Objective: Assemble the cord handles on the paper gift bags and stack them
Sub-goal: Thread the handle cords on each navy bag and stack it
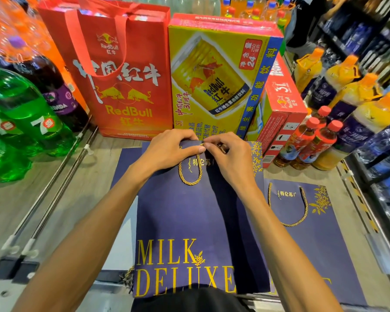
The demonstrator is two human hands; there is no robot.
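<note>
Gift bags three, hands two

Wood-look floor: navy gift bags flat, centre and right. Red bag and yellow carton upright behind. Green bottles left, red-capped bottles right.

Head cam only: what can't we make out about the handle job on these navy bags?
Head view:
1. Gold cord ends at the top bag rim: under the fingers of the left hand and right hand; threaded or knotted, cannot tell.
2. Lower bag: top bag covers all but a left strip; count unknown.
3. Right bag lower print: partly behind the right forearm.
</note>
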